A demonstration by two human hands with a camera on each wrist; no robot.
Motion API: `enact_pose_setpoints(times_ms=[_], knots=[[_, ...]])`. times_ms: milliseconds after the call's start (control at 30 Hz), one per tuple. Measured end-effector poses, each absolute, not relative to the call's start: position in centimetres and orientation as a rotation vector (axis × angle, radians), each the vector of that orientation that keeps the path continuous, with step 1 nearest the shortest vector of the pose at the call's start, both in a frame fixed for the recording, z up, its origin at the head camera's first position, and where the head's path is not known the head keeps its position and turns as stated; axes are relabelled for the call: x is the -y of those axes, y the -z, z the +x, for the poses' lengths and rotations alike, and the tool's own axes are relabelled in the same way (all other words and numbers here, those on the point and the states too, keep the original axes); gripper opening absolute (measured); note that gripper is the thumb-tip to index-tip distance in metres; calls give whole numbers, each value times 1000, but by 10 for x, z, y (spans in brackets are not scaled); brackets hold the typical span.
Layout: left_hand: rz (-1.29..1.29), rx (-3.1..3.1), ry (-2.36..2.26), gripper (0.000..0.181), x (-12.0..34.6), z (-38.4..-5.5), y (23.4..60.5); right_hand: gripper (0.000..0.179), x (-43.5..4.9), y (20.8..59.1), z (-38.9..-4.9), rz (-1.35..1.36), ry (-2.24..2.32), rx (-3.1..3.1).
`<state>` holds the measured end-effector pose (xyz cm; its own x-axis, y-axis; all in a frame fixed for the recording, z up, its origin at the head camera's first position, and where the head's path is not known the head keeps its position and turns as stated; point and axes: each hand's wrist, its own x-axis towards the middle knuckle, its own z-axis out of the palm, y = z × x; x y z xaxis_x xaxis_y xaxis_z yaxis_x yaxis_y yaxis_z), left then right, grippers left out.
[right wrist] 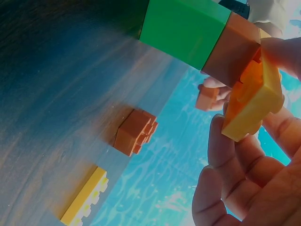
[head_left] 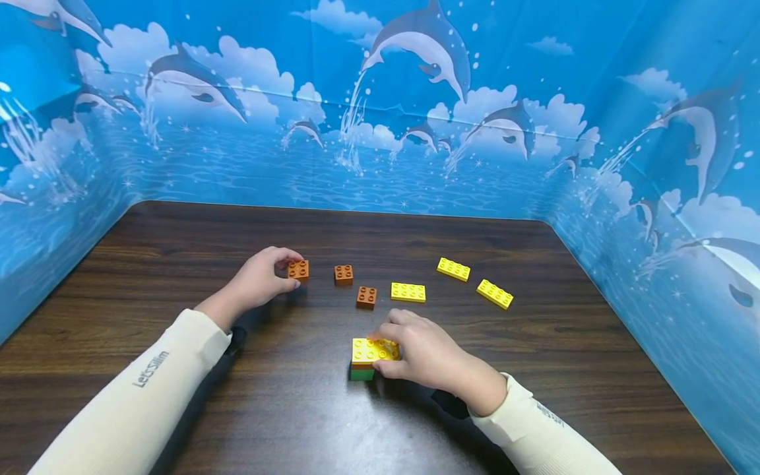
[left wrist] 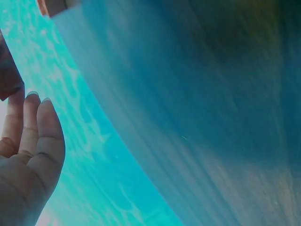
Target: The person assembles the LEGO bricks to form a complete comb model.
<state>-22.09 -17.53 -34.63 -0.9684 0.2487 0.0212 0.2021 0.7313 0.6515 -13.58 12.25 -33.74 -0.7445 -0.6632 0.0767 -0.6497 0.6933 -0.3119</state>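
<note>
From my remote seat, I saw the left hand (head_left: 256,278) pinching a brown block (head_left: 298,270) far left, the right hand (head_left: 429,351) gripping an overhanging yellow block (head_left: 363,350) atop the near stack (head_left: 361,374), which off-centre pressure could tip.

Orange-brown four-stud brick (head_left: 298,270) pinched in left hand (head_left: 261,277); yellow eight-stud brick (head_left: 371,350), gripped by right hand (head_left: 426,351), overhangs brown brick (right wrist: 232,50) atop green block (right wrist: 186,32) on counter (head_left: 285,396).
</note>
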Motion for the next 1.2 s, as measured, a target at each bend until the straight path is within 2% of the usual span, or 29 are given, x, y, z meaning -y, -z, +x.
enact_pose_setpoints(times_ms=[1200], knots=[[650,-2749,-1229,39,107,-142,327,33,-122,337,-138,-1103,538,-2826]])
